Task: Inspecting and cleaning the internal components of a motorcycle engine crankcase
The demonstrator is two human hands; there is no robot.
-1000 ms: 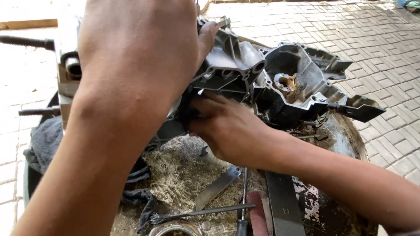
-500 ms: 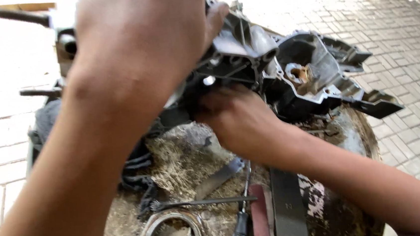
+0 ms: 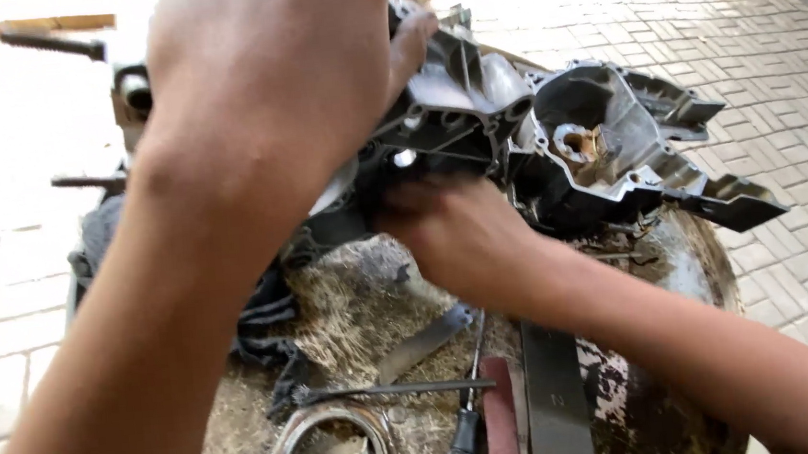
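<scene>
**Two hands on an engine casing**

A grey metal engine casing point(image 3: 551, 139) is sitting tilted on a round, rusty drum top point(image 3: 686, 272), which is serving as the counter here. The casing is lying across the drum's far edge, its open cavity facing the camera, with a brass-coloured fitting point(image 3: 582, 143) showing inside.

The left hand point(image 3: 268, 84) is filling the upper left of the view, close to the camera — it is pressing down on the casing's upper left part, thumb tip lying against the ribbed wall. Its fingers are hidden behind the back of the hand, so how tightly its grip is closing on the casing I cannot tell.

The right hand point(image 3: 462, 237) is reaching in from the lower right, under the casing's middle. Its fingers are curling against the dark underside of the casing, touching it; whether that grip is holding anything small is hidden in shadow.

On the drum top, near the front edge, several things are lying loose: a screwdriver point(image 3: 468, 424) with a black handle, a thin rod point(image 3: 388, 390) crossing it, a flat metal bar point(image 3: 557, 397), a reddish strip point(image 3: 502, 411) between screwdriver and bar, and a round metal ring point(image 3: 330, 449) at the bottom edge. A dark rag point(image 3: 262, 315) is hanging at the drum's left side, just below the casing.

Pale brick paving point(image 3: 775, 54) is spreading all around — bright sun on the left, shade on the right.
</scene>
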